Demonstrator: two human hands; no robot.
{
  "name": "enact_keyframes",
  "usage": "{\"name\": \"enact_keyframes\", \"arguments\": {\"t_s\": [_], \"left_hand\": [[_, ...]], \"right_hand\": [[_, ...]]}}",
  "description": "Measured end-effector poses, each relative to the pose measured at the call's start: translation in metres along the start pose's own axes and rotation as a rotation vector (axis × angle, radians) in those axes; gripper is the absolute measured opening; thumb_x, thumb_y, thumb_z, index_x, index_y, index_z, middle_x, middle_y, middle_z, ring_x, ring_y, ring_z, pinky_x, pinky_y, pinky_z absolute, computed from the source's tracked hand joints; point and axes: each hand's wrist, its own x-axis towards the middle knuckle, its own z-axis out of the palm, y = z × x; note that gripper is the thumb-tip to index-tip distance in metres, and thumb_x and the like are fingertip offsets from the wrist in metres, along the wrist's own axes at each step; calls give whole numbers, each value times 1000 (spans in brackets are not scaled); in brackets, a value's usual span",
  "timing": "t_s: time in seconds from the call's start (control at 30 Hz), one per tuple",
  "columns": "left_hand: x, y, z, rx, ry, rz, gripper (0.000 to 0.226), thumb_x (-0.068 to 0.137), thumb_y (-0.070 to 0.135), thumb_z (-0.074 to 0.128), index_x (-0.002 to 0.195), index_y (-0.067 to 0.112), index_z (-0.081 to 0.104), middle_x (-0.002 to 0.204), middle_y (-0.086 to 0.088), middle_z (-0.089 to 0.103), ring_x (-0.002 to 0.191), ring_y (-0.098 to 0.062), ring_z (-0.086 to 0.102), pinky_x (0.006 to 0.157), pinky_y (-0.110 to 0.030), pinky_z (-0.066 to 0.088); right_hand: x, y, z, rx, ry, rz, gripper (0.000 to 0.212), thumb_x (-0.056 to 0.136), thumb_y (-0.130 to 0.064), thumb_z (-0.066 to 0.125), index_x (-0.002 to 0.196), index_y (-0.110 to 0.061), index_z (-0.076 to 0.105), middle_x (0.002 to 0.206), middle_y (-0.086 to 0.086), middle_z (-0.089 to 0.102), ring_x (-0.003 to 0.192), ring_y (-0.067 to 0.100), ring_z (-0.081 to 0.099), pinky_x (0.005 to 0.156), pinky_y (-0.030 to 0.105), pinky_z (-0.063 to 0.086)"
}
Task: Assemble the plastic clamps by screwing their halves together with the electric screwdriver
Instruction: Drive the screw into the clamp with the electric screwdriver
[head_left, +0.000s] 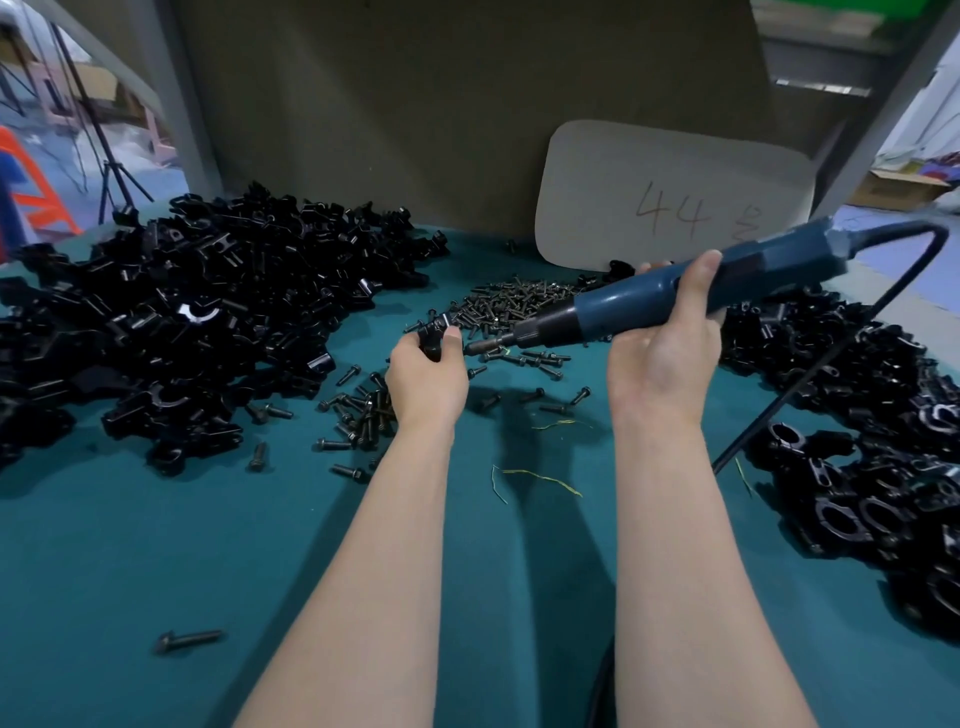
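My left hand (427, 378) grips a small black plastic clamp (434, 332) above the teal table, fingers curled round it. My right hand (670, 338) holds the blue electric screwdriver (675, 296) by its body, tilted, with the bit (485, 345) pointing left and almost touching the clamp beside my left thumb. A big heap of loose black clamp halves (171, 322) lies to the left. Black screws (498, 304) are piled behind my hands, and more screws (358, 415) lie scattered near my left wrist.
A second heap of black clamps (883, 447), ring-shaped, fills the right side. The screwdriver's black cable (810, 379) loops down across that heap. A card marked "44" (675, 202) leans on the back board. One stray screw (187, 640) lies near the front left.
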Motion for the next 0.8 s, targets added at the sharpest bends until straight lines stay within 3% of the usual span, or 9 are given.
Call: {"name": "enact_keyframes", "arguments": {"t_s": [0.13, 0.23, 0.47, 0.7, 0.8], "left_hand": [[1, -1, -2, -22, -13, 5, 19, 96, 32, 56, 92, 13, 60, 74, 3, 64, 83, -29, 68, 86, -43, 56], [1, -1, -3, -41, -21, -9, 20, 96, 29, 57, 79, 19, 57, 67, 6, 63, 83, -32, 70, 87, -47, 56], [0, -1, -3, -60, -11, -28, 21, 95, 28, 58, 76, 20, 55, 65, 5, 64, 85, -35, 71, 88, -47, 55], [2, -2, -3, -42, 1, 14, 15, 94, 28, 58, 91, 13, 61, 67, 4, 64, 72, -25, 65, 86, -46, 56], [1, -3, -2, -40, 9, 23, 14, 94, 28, 58, 87, 16, 60, 67, 5, 64, 72, -24, 66, 84, -46, 57]], "right_hand": [[-4, -2, 8, -40, -81, -46, 35, 100, -25, 47, 132, -15, 38, 91, -1, 56, 84, 9, 59, 78, 20, 50], [-5, -3, 11, -30, -111, -52, 36, 100, -22, 46, 134, -13, 36, 90, 0, 55, 81, 10, 57, 78, 21, 51], [-8, -1, 12, -51, -135, -52, 36, 100, -20, 46, 134, -15, 36, 91, -1, 54, 83, 10, 56, 79, 21, 50], [-9, 2, 13, -62, -134, -45, 38, 100, -21, 47, 136, -16, 35, 90, -2, 55, 83, 9, 57, 78, 20, 50], [-9, 3, 13, -64, -130, -49, 41, 100, -21, 48, 138, -15, 34, 93, -1, 54, 84, 10, 57, 77, 19, 51]]}}
